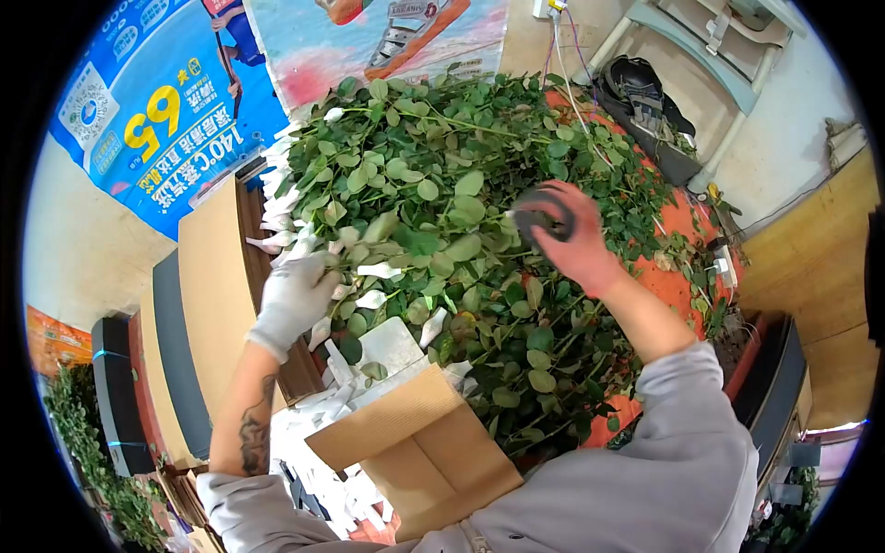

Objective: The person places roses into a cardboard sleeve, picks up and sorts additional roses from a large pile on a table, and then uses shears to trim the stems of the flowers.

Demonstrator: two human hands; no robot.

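Observation:
A large heap of cut leafy rose stems (442, 194) covers the table, with white-sleeved buds (277, 217) lined up along its left edge. My left hand (297, 297), in a pale grey glove, is at that edge with its fingers bent together beside the buds. What lies between those fingers is hidden. Over the middle of the leaves is my right hand (567, 235), in a red and black glove and a little blurred. Its fingers curve with a gap to the thumb, and nothing held shows there. More sleeved buds (379, 270) lie among the leaves nearby.
An open cardboard box (433, 452) stands close to my body, beside a pile of white foam sleeves (318, 419). Tall cardboard sheets (217, 286) border the left side. A folded chair (701, 55) and a black bag (636, 92) are at the back right. Loose cables (576, 106) hang down.

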